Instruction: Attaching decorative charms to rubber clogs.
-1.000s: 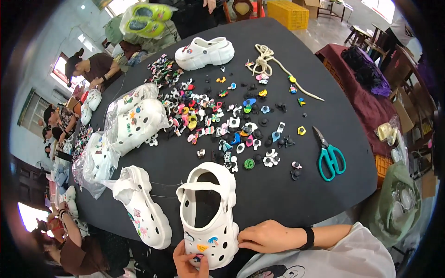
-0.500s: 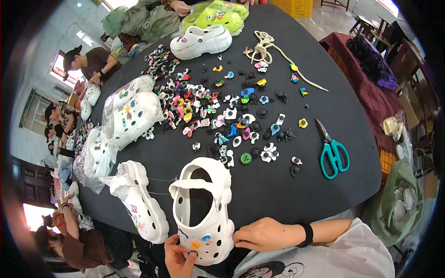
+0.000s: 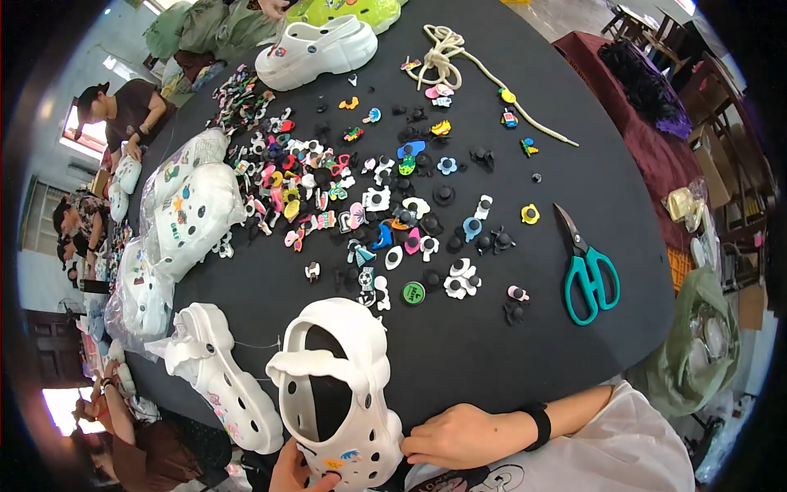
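Note:
A white foam clog (image 3: pixel 373 402) with a heel strap stands at the table's near edge, its toe toward me. Colourful charms sit in the holes of its upper. My left hand (image 3: pixel 291 467) grips the toe from the left, thumb on the upper near an orange charm (image 3: pixel 331 464); part of this hand is cut off by the lower edge. My right hand (image 3: pixel 467 436) is closed against the clog's right side, its fingertips partly hidden. Left of it lies a second white clog (image 3: pixel 238 394) with charms, a clear thread running between the two.
Loose shoe charms (image 3: pixel 307 176) are heaped mid-table. Teal-handled scissors (image 3: pixel 589 279) lie at right, a cream cord (image 3: pixel 484 70) farther back. Bagged white clogs (image 3: pixel 193 209) line the left; another white clog (image 3: pixel 316 53) stands at the back. Several people work along the left.
The view has shifted, so the table's things sit further left. Both hands stay on the clog, which now appears slightly lower.

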The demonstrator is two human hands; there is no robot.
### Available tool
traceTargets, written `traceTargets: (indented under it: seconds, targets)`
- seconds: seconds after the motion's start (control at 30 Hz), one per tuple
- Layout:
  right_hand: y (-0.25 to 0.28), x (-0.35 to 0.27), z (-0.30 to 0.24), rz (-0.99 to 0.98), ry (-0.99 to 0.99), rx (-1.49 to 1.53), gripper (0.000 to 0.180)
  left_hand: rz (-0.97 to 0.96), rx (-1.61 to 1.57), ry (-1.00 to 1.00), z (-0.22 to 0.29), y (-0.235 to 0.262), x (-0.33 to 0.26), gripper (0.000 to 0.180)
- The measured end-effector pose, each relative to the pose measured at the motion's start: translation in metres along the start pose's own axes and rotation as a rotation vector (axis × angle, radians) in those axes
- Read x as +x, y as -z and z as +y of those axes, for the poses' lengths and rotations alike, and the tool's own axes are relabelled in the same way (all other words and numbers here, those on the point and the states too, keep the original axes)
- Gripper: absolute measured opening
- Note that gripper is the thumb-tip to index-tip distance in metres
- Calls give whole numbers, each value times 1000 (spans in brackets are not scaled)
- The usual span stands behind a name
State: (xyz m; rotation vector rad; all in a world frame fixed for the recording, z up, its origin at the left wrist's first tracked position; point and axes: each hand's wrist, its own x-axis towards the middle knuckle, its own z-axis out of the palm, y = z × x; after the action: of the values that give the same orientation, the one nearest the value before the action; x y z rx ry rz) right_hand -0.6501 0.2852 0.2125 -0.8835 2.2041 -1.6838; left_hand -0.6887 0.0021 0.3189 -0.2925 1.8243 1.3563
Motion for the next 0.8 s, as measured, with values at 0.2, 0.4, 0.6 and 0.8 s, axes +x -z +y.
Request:
traceTargets:
  seconds: [0.2,0.4,0.6,0.8]
  targets:
    - [-3,0,3,83,32,15,18,30,279,37,-7,6,2,55]
    - [3,4,-2,41,-4,11,19,206,302,-16,-9,-5,7,67]
    - [7,2,0,33,19,-19,18,181,432,-23,-8,0,19,73]
    - [1,3,1,35,2,44,17,94,510,-108,-7,5,25,77]
